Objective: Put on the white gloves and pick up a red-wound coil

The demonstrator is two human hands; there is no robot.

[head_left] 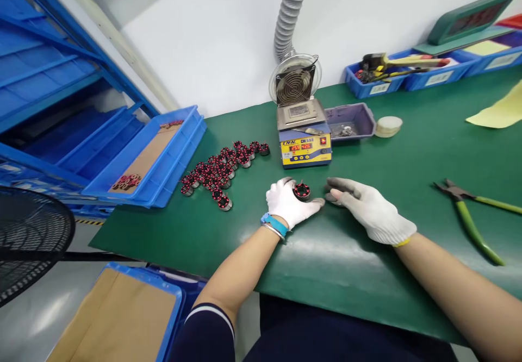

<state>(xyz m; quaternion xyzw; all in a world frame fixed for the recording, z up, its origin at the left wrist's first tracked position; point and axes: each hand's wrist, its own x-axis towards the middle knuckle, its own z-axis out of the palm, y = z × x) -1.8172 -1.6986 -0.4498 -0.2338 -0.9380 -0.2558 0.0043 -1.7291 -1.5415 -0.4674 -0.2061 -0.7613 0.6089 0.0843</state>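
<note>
In the head view, my left hand (285, 203), in a white glove with a blue strap at the wrist, is closed round a small motor stator (302, 191) with red-and-black windings. My right hand (365, 207), gloved too, is just to the right of it, thumb and fingers apart with nothing seen between them. Straight ahead stands a yellow-and-blue solder pot (306, 147) with a lit red display. Left of my left hand lies a cluster of several similar stators (216, 169). Green-handled cutting pliers (465, 201) lie open on the right.
A blue tray (179, 161) lined with cardboard holds more stators at the left table edge. Behind the solder pot are a fume hose (290, 14) and a purple bin (362, 114). Blue tool boxes (377, 87) line the wall. A black fan (32, 242) stands at far left.
</note>
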